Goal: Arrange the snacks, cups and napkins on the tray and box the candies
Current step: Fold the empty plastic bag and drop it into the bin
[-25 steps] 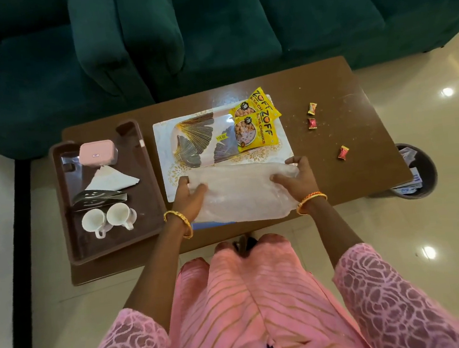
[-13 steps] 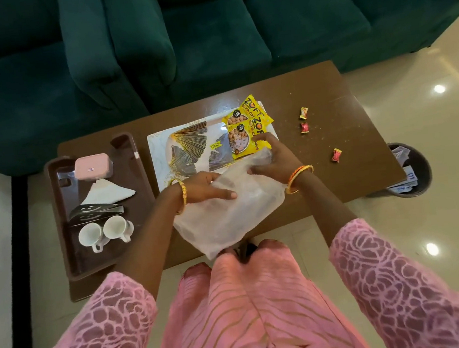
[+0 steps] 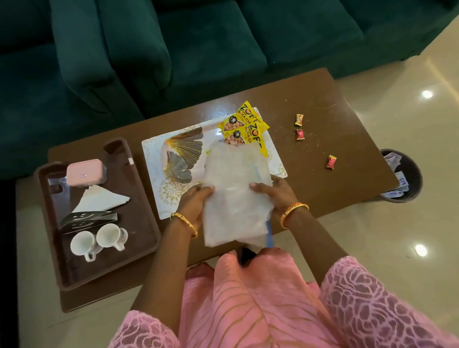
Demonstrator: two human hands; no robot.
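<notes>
Between the hands, a translucent plastic bag [image 3: 233,196] now stands lengthwise, turned from the bunched heap seen half a second ago. Left hand [image 3: 194,203] and right hand [image 3: 274,194] each grip one side edge. Beyond the fingertips, yellow snack packets [image 3: 246,128] lie on the white tray [image 3: 161,186], partly covered. Three candies [image 3: 300,134] stay unmoved, right of the right hand. Cups [image 3: 99,240] and napkin [image 3: 100,200] sit unchanged in the brown tray [image 3: 141,211], left of the left hand.
</notes>
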